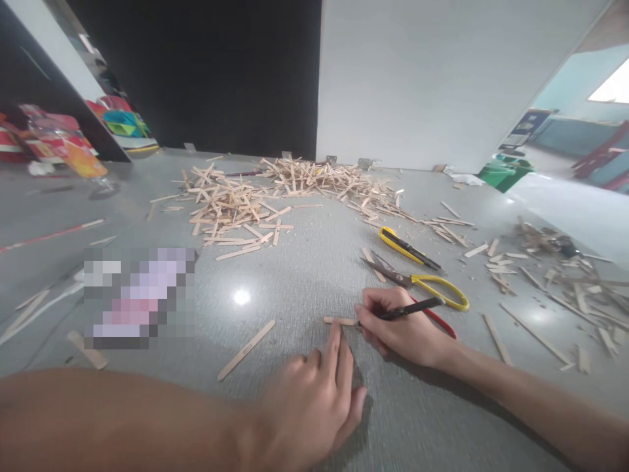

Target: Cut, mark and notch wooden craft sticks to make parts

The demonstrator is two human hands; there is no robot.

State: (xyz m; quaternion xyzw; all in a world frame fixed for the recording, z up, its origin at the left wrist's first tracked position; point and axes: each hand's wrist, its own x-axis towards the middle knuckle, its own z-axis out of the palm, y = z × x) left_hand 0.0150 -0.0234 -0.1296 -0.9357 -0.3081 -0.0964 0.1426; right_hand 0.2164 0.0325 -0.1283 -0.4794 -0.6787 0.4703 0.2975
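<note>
your left hand (pixel 317 400) pressing fingertips on a wooden craft stick (pixel 339 321) near the table's (pixel 295 275) near edge, your right hand (pixel 400 324) gripping a black pen (pixel 413 308)

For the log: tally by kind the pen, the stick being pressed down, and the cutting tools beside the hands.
Pen, in the right hand: 1
Stick, under the left hand's fingertip: 1
Scissors: 1
Utility knife: 1
Total: 4
</note>
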